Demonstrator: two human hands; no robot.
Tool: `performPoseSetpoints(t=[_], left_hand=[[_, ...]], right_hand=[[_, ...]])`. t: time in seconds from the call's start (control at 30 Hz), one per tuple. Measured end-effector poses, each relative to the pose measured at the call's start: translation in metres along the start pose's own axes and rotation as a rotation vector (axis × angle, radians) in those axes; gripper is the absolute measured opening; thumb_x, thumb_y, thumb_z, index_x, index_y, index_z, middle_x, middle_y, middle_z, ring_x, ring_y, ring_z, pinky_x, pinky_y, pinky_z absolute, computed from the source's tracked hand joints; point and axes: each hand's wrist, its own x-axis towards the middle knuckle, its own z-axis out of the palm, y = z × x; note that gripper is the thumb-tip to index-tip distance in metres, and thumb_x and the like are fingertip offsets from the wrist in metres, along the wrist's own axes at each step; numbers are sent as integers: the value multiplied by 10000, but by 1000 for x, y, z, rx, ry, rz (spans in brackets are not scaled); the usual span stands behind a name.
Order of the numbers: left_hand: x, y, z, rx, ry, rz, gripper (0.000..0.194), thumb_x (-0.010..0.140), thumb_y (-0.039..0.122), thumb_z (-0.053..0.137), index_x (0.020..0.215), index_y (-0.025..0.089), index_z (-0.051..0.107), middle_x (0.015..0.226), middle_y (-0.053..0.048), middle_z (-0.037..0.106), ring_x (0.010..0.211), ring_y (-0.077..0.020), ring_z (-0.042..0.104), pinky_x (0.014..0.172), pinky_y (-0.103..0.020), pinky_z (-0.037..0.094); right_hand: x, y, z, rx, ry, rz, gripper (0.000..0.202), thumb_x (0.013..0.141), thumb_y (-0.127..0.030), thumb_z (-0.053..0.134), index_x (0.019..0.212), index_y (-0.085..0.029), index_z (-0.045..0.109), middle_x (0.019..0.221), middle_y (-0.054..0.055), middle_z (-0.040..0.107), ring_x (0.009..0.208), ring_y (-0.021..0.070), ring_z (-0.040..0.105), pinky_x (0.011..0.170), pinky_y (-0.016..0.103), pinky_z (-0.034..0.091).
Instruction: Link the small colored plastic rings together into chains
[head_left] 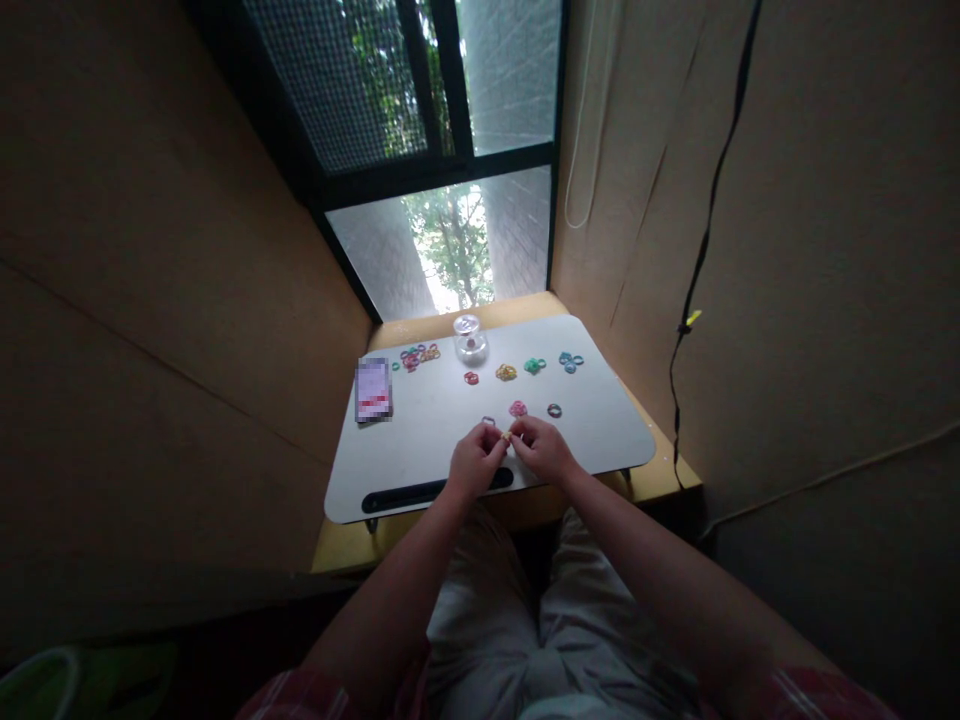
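Note:
My left hand [478, 460] and my right hand [541, 450] meet above the front of a white lap table [427, 440]. Fingertips of both pinch a small yellowish elastic hair tie [507, 436], mostly covered by the fingers. Just beyond them lie a pink bunch of hair ties [518, 409], a dark hair tie [554, 410] and a pale grey one [489, 420], partly behind my left hand. Farther back sit a red bunch [471, 378], a yellow bunch [506, 372], a green bunch [534, 366] and a blue bunch [571, 362].
A clear plastic jar [471, 342] stands at the table's back edge. Left of it is a mixed pile of hair ties [418, 356], with a phone [373, 389] at the far left. A black slot [405, 495] runs along the front. Walls flank the table, and a window [450, 240] is behind.

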Motion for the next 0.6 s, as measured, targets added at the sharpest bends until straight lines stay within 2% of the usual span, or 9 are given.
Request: performPoseSetpoints(t=[0.2,0.33,0.6], left_hand=[[-1,1,-1,-44,17,-59,210,827,402,613,844,192,615,650,18,635,542,-112,544,523,-212,376],[-2,3,-1,-36,25,-45,228,815,410,628,831,182,627,686,0,657,593,-124,582,556,-219,405],[-3,5,-2,-20,9,-12,245,822,414,624,786,174,590,650,13,618,568,-114,558,541,-220,403]], right_hand=[[-1,-1,0,-12,16,-18,74,796,-219,553,727,-193,565,684,-18,550,574,116,487,567,229,379],[-1,-5,-1,-41,11,1,89,808,-224,534,724,-197,547,664,-16,551,582,128,497,572,237,369],[-4,-9,0,-100,-9,39,81,822,-219,506,744,-204,523,646,-20,557,583,132,495,565,235,343]])
